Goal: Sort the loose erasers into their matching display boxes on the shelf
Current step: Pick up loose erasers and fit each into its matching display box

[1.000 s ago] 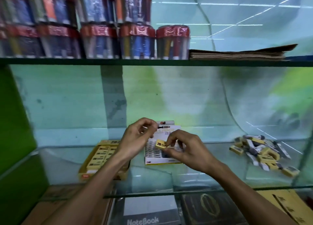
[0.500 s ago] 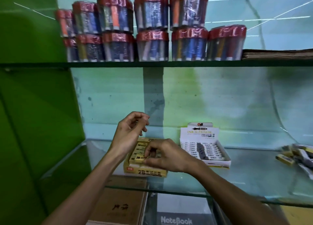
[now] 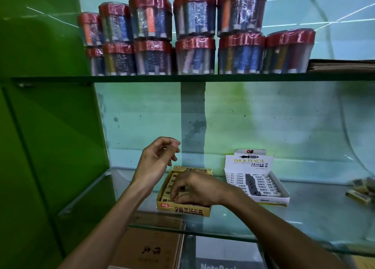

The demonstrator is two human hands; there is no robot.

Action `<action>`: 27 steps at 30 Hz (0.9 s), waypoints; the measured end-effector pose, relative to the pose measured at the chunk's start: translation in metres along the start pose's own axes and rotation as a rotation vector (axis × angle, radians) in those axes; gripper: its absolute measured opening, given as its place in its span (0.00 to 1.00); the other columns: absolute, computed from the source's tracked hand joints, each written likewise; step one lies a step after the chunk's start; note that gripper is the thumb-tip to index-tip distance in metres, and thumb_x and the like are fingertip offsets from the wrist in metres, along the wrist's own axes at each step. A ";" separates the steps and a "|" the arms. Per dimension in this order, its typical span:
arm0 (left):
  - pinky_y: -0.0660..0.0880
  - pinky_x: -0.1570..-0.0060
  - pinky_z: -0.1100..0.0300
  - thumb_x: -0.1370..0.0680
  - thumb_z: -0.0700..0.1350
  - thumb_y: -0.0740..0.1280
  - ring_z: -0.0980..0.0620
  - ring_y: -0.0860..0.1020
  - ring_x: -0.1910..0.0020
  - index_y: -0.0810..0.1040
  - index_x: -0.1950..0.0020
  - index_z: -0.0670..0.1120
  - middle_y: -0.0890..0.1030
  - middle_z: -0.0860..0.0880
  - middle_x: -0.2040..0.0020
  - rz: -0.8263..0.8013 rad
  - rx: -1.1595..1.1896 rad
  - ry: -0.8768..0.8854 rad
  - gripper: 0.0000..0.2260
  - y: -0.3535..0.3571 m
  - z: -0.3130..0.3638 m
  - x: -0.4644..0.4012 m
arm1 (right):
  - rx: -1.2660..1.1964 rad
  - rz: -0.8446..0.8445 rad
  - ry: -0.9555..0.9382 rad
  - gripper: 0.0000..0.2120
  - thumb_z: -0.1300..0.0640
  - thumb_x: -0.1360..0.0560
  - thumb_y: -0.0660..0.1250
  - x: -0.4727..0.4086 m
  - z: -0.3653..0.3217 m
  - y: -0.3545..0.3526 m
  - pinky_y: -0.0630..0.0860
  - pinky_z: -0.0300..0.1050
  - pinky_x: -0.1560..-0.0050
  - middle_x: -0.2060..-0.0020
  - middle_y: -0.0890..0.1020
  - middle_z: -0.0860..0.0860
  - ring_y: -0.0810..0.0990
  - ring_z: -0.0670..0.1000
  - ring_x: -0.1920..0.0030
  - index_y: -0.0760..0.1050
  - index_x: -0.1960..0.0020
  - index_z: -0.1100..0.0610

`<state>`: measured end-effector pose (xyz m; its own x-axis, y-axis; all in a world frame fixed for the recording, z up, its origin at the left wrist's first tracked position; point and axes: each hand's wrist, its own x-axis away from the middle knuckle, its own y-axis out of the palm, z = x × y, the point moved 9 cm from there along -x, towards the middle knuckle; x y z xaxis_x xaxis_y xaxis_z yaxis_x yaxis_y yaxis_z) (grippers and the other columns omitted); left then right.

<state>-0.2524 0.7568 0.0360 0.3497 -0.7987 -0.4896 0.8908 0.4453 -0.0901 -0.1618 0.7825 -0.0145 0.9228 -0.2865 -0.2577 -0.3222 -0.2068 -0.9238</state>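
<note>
While the right hand [image 3: 194, 189] reaches down into the yellow 2B box [image 3: 183, 207] on the glass shelf [image 3: 304, 218], its fingertips pinch a yellow eraser [image 3: 168, 199] at the box's front row. Left hand [image 3: 156, 159] hovers just above the box's back-left corner, fingers loosely curled, holding nothing. White ink & pencil eraser box [image 3: 256, 179] sits just right of it. Loose erasers [image 3: 361, 189] lie at far right, blurred. Red-lidded pen tubs [image 3: 194, 39] fill the upper shelf.

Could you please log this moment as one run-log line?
right hand: placing eraser in yellow 2B box | left hand: raised, empty | loose erasers: remaining
</note>
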 end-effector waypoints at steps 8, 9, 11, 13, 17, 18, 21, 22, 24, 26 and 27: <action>0.76 0.59 0.59 0.20 0.45 0.66 0.53 0.78 0.62 0.80 0.48 0.47 0.81 0.50 0.58 -0.073 0.044 0.009 0.05 0.037 0.002 -0.001 | -0.053 0.139 0.117 0.07 0.51 0.25 0.72 0.053 0.037 -0.036 0.74 0.39 0.49 0.52 0.82 0.46 0.77 0.42 0.52 0.81 0.49 0.52; 0.76 0.59 0.59 0.20 0.45 0.66 0.53 0.78 0.62 0.80 0.48 0.48 0.81 0.49 0.57 -0.090 0.054 0.008 0.05 0.047 0.003 0.000 | -0.042 0.179 0.128 0.07 0.51 0.25 0.71 0.065 0.042 -0.044 0.74 0.38 0.49 0.53 0.82 0.46 0.77 0.42 0.52 0.81 0.49 0.52; 0.76 0.59 0.60 0.20 0.45 0.67 0.53 0.78 0.62 0.80 0.48 0.47 0.81 0.49 0.57 -0.129 0.077 0.008 0.04 0.069 0.004 0.000 | -0.014 0.267 0.151 0.06 0.51 0.25 0.71 0.092 0.051 -0.059 0.74 0.40 0.50 0.54 0.83 0.45 0.77 0.42 0.52 0.82 0.50 0.51; 0.76 0.60 0.60 0.20 0.44 0.67 0.53 0.78 0.62 0.80 0.48 0.47 0.81 0.49 0.58 -0.173 0.100 0.012 0.04 0.092 0.006 0.001 | 0.015 0.348 0.186 0.04 0.52 0.25 0.71 0.120 0.060 -0.073 0.73 0.38 0.52 0.56 0.83 0.43 0.77 0.41 0.54 0.82 0.52 0.51; 0.74 0.64 0.61 0.20 0.41 0.66 0.53 0.77 0.64 0.80 0.49 0.43 0.81 0.50 0.61 -0.241 0.156 0.042 0.04 0.141 0.015 0.003 | 0.058 0.424 0.278 0.03 0.54 0.25 0.72 0.171 0.077 -0.091 0.74 0.41 0.52 0.57 0.84 0.43 0.77 0.42 0.56 0.83 0.53 0.52; 0.74 0.65 0.62 0.20 0.40 0.66 0.52 0.77 0.65 0.79 0.49 0.42 0.81 0.50 0.61 -0.259 0.167 0.051 0.04 0.153 0.018 0.004 | 0.080 0.427 0.302 0.04 0.53 0.25 0.72 0.182 0.081 -0.095 0.75 0.43 0.51 0.56 0.84 0.44 0.78 0.43 0.55 0.83 0.52 0.52; 0.75 0.65 0.61 0.20 0.40 0.66 0.53 0.77 0.65 0.79 0.48 0.42 0.81 0.48 0.60 -0.320 0.187 0.054 0.04 0.187 0.023 0.009 | 0.154 0.432 0.373 0.05 0.52 0.24 0.70 0.215 0.094 -0.105 0.73 0.39 0.52 0.55 0.83 0.44 0.77 0.43 0.54 0.82 0.51 0.52; 0.75 0.64 0.60 0.20 0.39 0.66 0.52 0.77 0.65 0.79 0.49 0.42 0.81 0.47 0.59 -0.343 0.191 0.050 0.04 0.199 0.024 0.011 | 0.184 0.437 0.405 0.05 0.51 0.24 0.69 0.227 0.099 -0.110 0.72 0.36 0.52 0.55 0.83 0.44 0.76 0.42 0.54 0.82 0.50 0.51; 0.74 0.65 0.59 0.20 0.38 0.66 0.52 0.77 0.65 0.79 0.49 0.42 0.81 0.46 0.60 -0.385 0.209 0.037 0.03 0.223 0.023 0.015 | 0.244 0.453 0.482 0.05 0.52 0.23 0.68 0.255 0.111 -0.121 0.70 0.34 0.53 0.54 0.83 0.44 0.75 0.41 0.54 0.81 0.50 0.51; 0.73 0.66 0.61 0.21 0.37 0.66 0.52 0.76 0.67 0.79 0.49 0.41 0.81 0.46 0.60 -0.426 0.220 0.024 0.03 0.246 0.022 0.020 | 0.316 0.472 0.578 0.05 0.51 0.22 0.67 0.287 0.126 -0.133 0.72 0.39 0.52 0.54 0.83 0.44 0.76 0.44 0.53 0.80 0.50 0.50; 0.73 0.65 0.62 0.21 0.37 0.66 0.53 0.76 0.67 0.79 0.49 0.41 0.81 0.46 0.59 -0.451 0.216 0.023 0.04 0.257 0.022 0.023 | 0.362 0.476 0.635 0.06 0.50 0.22 0.66 0.303 0.135 -0.139 0.73 0.42 0.52 0.54 0.83 0.45 0.76 0.46 0.52 0.80 0.49 0.49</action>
<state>-0.0095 0.8444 0.0206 -0.0881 -0.8823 -0.4624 0.9925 -0.0381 -0.1164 0.1907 0.8506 -0.0022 0.3797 -0.7565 -0.5324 -0.4569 0.3471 -0.8190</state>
